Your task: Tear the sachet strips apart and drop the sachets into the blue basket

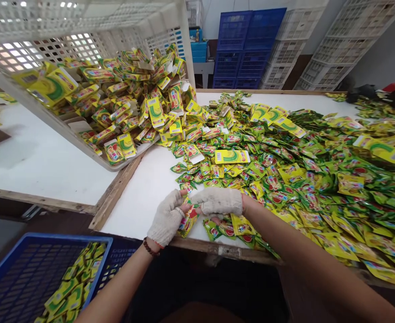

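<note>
Near the table's front edge, my left hand (168,219) wears a white fingerless knit glove and is closed around a small yellow, green and red carton (188,221). My right hand (219,200), gloved the same way, reaches in from the right with its fingers bent at the carton's upper right side. Whatever its fingers hold, if anything, is hidden. Beneath and beside my right wrist lie yellow and green candy-like sachets (243,225). Farther back, a flattened-looking yellow carton (232,156) rests on the sachet pile (305,179).
A tilted white plastic crate (58,128) spills many small cartons (123,103) onto the white table (130,193). Below left, a blue basket (25,237) contains filled-looking cartons (72,291). Wooden strips (116,186) edge the table. Stacked blue crates (236,49) and white crates (291,42) stand behind.
</note>
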{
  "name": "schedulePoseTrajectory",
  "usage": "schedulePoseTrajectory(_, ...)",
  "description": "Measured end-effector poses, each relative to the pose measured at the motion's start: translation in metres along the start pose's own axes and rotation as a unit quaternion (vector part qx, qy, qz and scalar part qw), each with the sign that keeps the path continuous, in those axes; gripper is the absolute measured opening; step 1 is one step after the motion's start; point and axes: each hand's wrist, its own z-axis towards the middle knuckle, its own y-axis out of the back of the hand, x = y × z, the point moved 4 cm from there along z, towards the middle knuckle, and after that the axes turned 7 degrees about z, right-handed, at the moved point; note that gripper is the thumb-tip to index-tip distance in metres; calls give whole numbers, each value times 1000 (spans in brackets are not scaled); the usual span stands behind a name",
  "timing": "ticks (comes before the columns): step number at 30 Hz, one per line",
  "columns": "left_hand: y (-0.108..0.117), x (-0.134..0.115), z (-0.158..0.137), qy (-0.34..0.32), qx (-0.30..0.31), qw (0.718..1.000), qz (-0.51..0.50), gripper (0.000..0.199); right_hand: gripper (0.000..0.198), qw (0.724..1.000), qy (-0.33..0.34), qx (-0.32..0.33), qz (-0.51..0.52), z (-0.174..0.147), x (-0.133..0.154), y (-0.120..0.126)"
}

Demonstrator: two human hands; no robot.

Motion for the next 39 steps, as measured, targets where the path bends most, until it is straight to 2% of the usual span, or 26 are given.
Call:
schedulePoseTrajectory(1, 2, 1, 0, -2, -15, 1000, -15, 47, 27, 999, 9, -42, 3, 3, -1, -1)
schedulePoseTrajectory(3, 6, 2, -2, -8, -61, 998, -29, 42, 26, 979, 39, -202, 1, 5, -3, -1)
schedulePoseTrajectory(5, 8, 1, -4, -17, -92, 994, -48, 38, 24, 921, 78, -381, 3, -1, -9, -3)
schedulePoseTrajectory(6, 7, 1, -5, -25, -92, 994, -58, 37, 24, 897, 94, -432, 16, -5, -14, -7)
schedulePoseTrajectory(7, 6, 0, -7, -35, -87, 993, -67, 37, 24, 884, 108, -453, 39, -6, -20, -11)
schedulePoseTrajectory(11, 1, 2, -10, -69, -48, 994, -68, 33, 29, 883, 127, -425, 155, -4, -42, -24)
schedulePoseTrajectory(13, 2, 4, -11, -78, -37, 996, -33, 32, 27, 882, 114, -430, 159, -4, -46, -25)
schedulePoseTrajectory(18, 12, 10, -10, -77, 18, 996, 31, 28, 17, 893, 74, -444, -20, -10, -33, -24)
schedulePoseTrajectory(21, 18, 7, -4, -85, 41, 995, 39, 22, 13, 895, 88, -434, -54, -10, -27, -25)
schedulePoseTrajectory(23, 21, 4, 1, -88, 44, 995, 23, 21, 11, 898, 112, -426, 9, -6, -28, -26)
schedulePoseTrajectory(26, 21, 2, 3, -70, 67, 995, -27, 32, 32, 898, 165, -375, 161, 3, -34, -28)
schedulePoseTrajectory(27, 20, 2, 2, -66, 78, 994, -27, 37, 35, 898, 173, -363, 178, 5, -35, -29)
schedulePoseTrajectory(30, 21, 0, -3, -84, 64, 993, 59, 29, 20, 906, 143, -393, 73, 2, -35, -30)
schedulePoseTrajectory(33, 24, -5, -6, -99, 42, 986, 131, 27, 16, 893, 116, -432, -51, -6, -27, -30)
schedulePoseTrajectory(35, 25, -10, -5, -101, 47, 983, 146, 28, 19, 889, 116, -437, -67, -9, -22, -31)
schedulePoseTrajectory(39, 27, -18, 1, -101, 49, 979, 172, 24, 23, 896, 123, -427, -18, -7, -21, -31)
